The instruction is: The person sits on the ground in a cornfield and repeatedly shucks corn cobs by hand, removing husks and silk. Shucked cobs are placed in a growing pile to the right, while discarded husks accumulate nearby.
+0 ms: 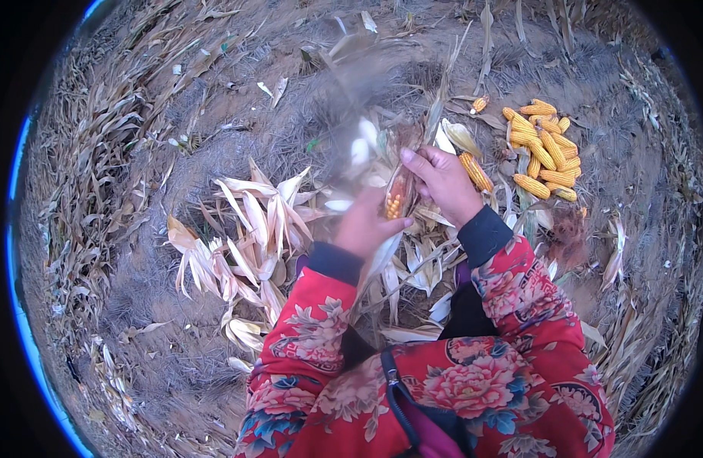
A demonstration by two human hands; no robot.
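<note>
A partly husked ear of corn (395,200) is held between my two hands, with orange-yellow kernels showing at its lower end. My left hand (367,221), smeared by motion, is closed about the near end of the ear, thumb below the bare kernels. My right hand (445,182) grips the dry husk and brown silk (405,141) along the ear's far side, thumb on top. Blurred pale husk leaves (361,145) stick out beyond my left hand. Just right of my right hand, a bare ear (476,172) lies on the ground.
A heap of husked yellow ears (546,145) lies to the right, with a short ear piece (480,104) beyond. Stripped husks (256,221) are piled left of my hands, and more husks (420,263) lie below them. Dry stalks and leaves (99,175) cover the soil at the left.
</note>
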